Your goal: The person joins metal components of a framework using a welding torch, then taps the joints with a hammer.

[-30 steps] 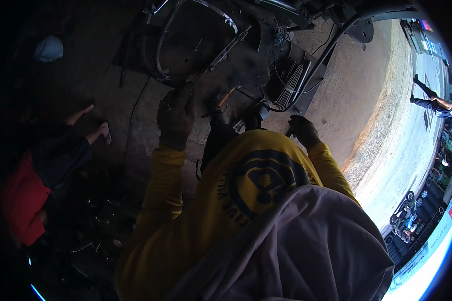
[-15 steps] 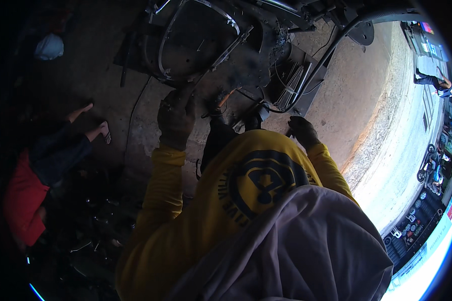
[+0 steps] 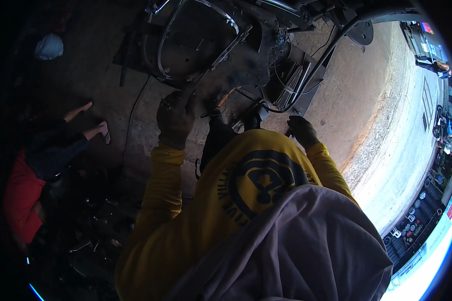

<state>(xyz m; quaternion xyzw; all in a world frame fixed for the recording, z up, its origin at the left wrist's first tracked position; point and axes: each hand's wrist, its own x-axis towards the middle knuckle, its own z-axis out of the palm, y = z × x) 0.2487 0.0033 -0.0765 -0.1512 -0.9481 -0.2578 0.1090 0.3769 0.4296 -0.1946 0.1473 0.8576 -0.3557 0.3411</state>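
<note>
Holding almost as half a second ago: left hand (image 3: 175,116), gloved, fingers curled around a dark part at the near edge of the metal frame (image 3: 201,42) lying far on the concrete floor (image 3: 346,100). Right hand (image 3: 302,130) resting right of it, fingers curled, grip not readable. Shifting only slightly, so steady work at one spot, probably. Sitting at left, a person in red (image 3: 22,195).

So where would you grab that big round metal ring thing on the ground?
Probably on the curved rim of the metal ring frame nearest the person, coming down from above with the left hand, which is closest. The rim is a thin bar lying about flat, so fingers could wrap round it. The far side looks tangled with other dark metal parts.
</note>
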